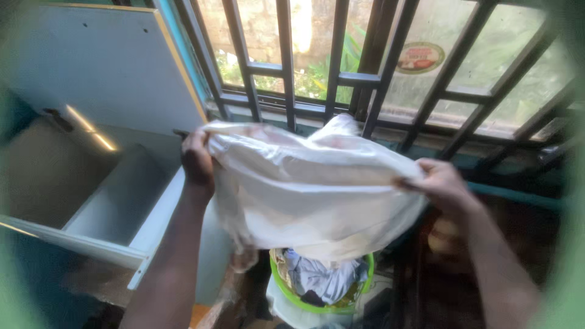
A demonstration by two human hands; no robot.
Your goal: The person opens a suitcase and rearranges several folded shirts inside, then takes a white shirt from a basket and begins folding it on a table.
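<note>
On the far left, an open white cupboard (91, 183) with a grey inside is seen, and its door (103, 67) is swung up and back. Just to the right of it, the left hand (197, 163) is closed tight on the left edge of a big white cloth (311, 189). The cloth is held up in the air and stretched wide between the two hands, and its lower part hangs down loose. Right under the cloth, a green basket (323, 286) is seen low down, with pale blue and white clothes (317, 277) piled in it. Behind the cloth, a window with dark metal bars (365, 79) is seen, and green plants (311, 76) show through the glass. On the right, the other edge of the cloth is gripped by the right hand (442, 183), with the fingers curled shut over it.
</note>
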